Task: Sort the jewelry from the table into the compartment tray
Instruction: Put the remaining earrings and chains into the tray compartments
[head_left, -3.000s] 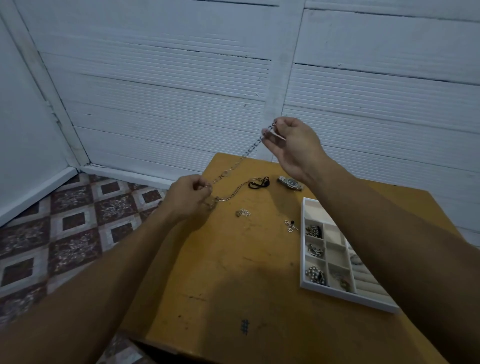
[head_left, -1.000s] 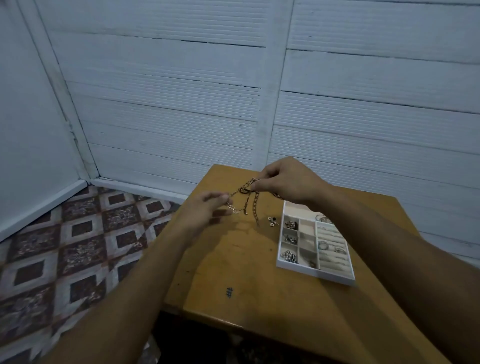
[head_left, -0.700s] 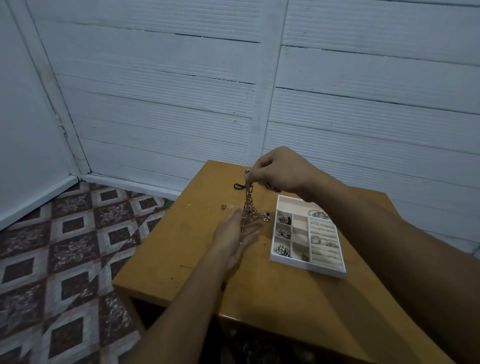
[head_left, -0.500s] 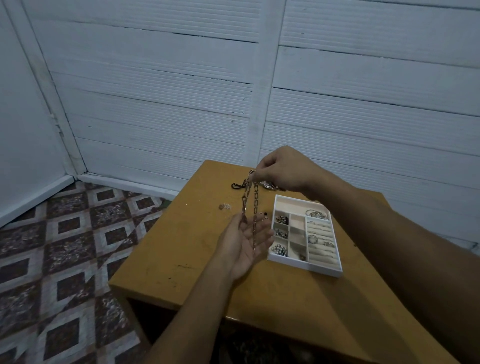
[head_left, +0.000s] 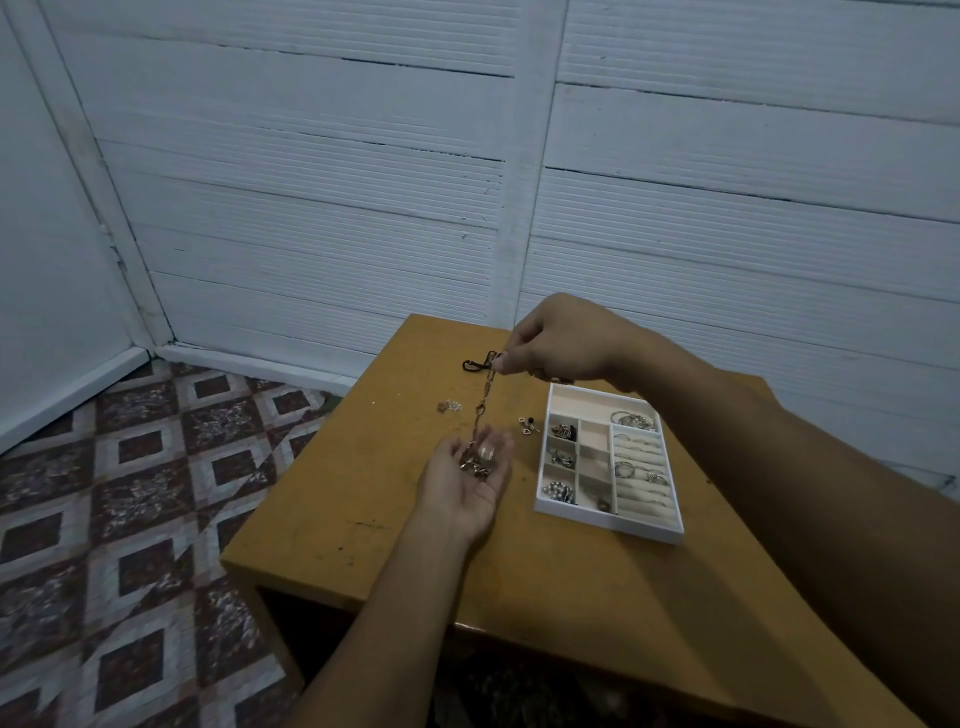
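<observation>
A gold-toned link chain (head_left: 483, 405) hangs just left of centre frame, its upper end pinched and its lower end heaped in a small pile in a palm. To its right, on the mustard-yellow wooden table (head_left: 363, 493), lies the white rectangular compartment tray (head_left: 608, 525). The small square cells down the tray's left side hold little dark and silvery pieces (head_left: 560, 491). The padded cream roll section on its right carries several thin rings (head_left: 636, 472). More silvery hoops (head_left: 631, 418) sit at the right end of the long cell along its far edge.

The right hand (head_left: 561, 338), above the tray's far edge, grasps the chain's top between thumb and forefinger, the other fingers curled in. The left hand (head_left: 467, 483) lies palm up beneath it, fingers relaxed and slightly cupped, catching the chain.

On the table by the right hand's fingertips lies a black looped piece (head_left: 472, 365). A small pale cluster (head_left: 449, 405) lies left of the chain, and tiny earring-like bits (head_left: 527, 425) lie between the chain and the tray. White ribbed wall panels (head_left: 311, 182) fill the upper frame, with patterned brown-and-white floor tiles (head_left: 130, 493) at lower left.
</observation>
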